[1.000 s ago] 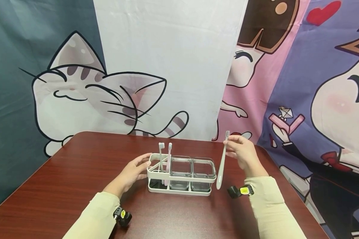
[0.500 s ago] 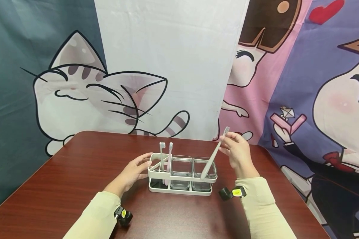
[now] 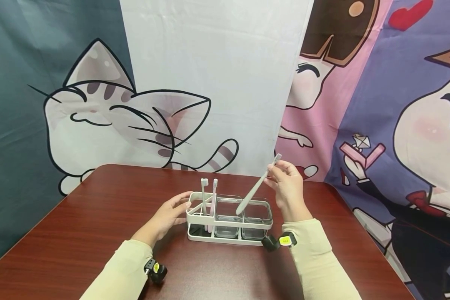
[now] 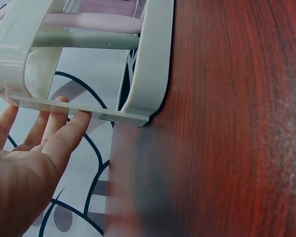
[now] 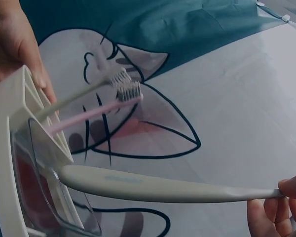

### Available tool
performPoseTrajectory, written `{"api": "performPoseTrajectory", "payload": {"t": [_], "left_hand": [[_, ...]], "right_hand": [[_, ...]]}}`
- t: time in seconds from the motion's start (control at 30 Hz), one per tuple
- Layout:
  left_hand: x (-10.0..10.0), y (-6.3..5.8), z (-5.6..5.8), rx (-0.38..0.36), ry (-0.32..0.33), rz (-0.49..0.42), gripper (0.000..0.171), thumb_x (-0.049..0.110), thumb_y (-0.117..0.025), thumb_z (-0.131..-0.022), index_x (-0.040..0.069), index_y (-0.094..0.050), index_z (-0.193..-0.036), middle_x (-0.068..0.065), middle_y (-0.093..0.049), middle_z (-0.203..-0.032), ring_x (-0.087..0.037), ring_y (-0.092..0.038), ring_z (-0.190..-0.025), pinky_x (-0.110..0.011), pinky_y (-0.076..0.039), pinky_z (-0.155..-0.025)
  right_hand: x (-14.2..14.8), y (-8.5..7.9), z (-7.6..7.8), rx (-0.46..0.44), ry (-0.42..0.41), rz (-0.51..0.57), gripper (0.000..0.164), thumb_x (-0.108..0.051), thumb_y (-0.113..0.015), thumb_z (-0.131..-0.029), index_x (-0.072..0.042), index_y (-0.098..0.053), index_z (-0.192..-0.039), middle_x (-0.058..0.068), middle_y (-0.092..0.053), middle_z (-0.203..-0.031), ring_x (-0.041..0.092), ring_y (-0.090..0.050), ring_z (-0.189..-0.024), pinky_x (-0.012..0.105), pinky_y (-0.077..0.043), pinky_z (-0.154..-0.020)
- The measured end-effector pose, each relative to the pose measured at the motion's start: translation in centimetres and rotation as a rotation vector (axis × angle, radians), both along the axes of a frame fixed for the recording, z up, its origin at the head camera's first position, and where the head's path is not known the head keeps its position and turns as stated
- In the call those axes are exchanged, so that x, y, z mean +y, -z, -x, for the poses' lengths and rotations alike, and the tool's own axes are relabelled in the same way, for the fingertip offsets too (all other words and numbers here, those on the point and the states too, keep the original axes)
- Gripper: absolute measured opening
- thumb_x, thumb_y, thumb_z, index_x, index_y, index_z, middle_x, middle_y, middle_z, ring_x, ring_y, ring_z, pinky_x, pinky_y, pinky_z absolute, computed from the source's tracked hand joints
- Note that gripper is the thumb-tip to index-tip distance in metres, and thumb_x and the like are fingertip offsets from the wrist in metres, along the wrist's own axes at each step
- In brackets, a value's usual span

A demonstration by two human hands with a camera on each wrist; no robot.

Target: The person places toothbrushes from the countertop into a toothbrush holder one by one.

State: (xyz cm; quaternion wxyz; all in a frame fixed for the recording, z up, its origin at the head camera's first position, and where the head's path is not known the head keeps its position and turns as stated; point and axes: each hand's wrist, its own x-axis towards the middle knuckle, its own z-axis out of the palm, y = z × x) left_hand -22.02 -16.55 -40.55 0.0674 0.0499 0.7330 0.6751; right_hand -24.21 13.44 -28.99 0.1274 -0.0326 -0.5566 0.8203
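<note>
My right hand [image 3: 288,188] pinches a pale grey-green toothbrush [image 3: 252,195] by its neck, close below the bristles. The brush slants down to the left, its handle end overlapping the clear cups in the head view. A white toothbrush holder [image 3: 230,224] stands on the table. In its left section are an upright green toothbrush [image 3: 204,198] and a pink toothbrush [image 3: 213,199], bristles up. My left hand [image 3: 165,218] rests at the holder's left end. Its extended fingers [image 4: 64,138] touch the end of the frame in the left wrist view.
Two clear square cups, a left cup [image 3: 226,229] and a right cup [image 3: 256,231], sit in the holder's middle and right sections. Beneath is a reddish-brown wooden table [image 3: 116,208]. Behind it hangs a cloth backdrop [image 3: 210,50] with cartoon figures.
My right hand has moved left with the toothbrush, from beside the holder to over its cups. The brush has tilted from nearly upright to slanting. My left hand stays at the holder's end.
</note>
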Motion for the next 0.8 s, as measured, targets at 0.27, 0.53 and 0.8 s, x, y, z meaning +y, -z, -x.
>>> {"api": "performPoseTrajectory", "payload": {"t": [0.27,0.53,0.8], "left_hand": [[-0.1,-0.2,-0.2,0.002,0.005,0.004,0.050,0.020,-0.052,-0.100,0.011,-0.038,-0.147,-0.021,-0.041,-0.145,-0.036,-0.048,-0.127,-0.047,-0.049,-0.096],[-0.1,-0.1,-0.1,0.004,0.005,-0.002,0.050,0.020,-0.052,-0.099,0.010,-0.038,-0.147,-0.023,-0.039,-0.146,-0.037,-0.046,-0.128,-0.048,-0.049,-0.096],[0.0,0.0,-0.1,0.003,0.002,0.004,0.049,0.020,-0.052,-0.100,0.011,-0.038,-0.146,-0.021,-0.038,-0.146,-0.037,-0.047,-0.128,-0.046,-0.050,-0.096]], "right_hand": [[-2.0,0.1,0.0,0.057,0.025,0.071,0.020,0.005,-0.061,-0.089,-0.011,-0.052,-0.094,-0.004,-0.060,-0.080,0.007,-0.061,-0.067,0.020,-0.055,-0.057],[-4.4,0.4,0.0,0.109,0.022,0.118,0.020,0.009,-0.060,-0.088,-0.011,-0.055,-0.091,-0.001,-0.060,-0.082,0.008,-0.062,-0.068,0.020,-0.054,-0.053],[-6.4,0.8,-0.2,0.137,0.010,0.131,0.022,0.010,-0.062,-0.086,-0.011,-0.056,-0.086,0.000,-0.059,-0.080,0.008,-0.062,-0.066,0.020,-0.054,-0.052]]}}
